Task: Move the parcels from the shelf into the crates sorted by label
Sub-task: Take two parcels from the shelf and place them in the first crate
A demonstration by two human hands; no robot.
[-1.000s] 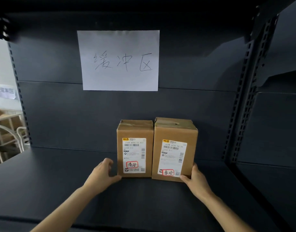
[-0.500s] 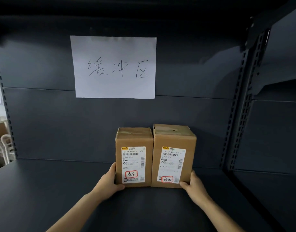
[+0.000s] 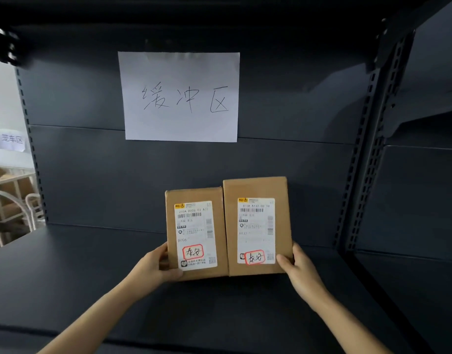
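Note:
Two brown cardboard parcels stand side by side, pressed together, on the dark shelf board (image 3: 66,277). The left parcel (image 3: 194,195) and the right parcel (image 3: 255,187) each carry a white shipping label with a red-framed handwritten mark near the bottom. My left hand (image 3: 156,267) grips the left parcel's lower left edge, thumb on its front. My right hand (image 3: 299,269) grips the right parcel's lower right edge. Both parcels tilt back, fronts facing me. No crates are in view.
A white paper sign (image 3: 179,97) with handwritten characters is taped to the shelf's back panel. Perforated uprights (image 3: 357,175) bound the bay on the right. At far left, beyond the shelf, I see a white rack with cardboard boxes (image 3: 10,198).
Both hands closed in from beside the parcels and took hold of their outer edges. The pair now looks tilted and raised slightly, with their tops no longer visible.

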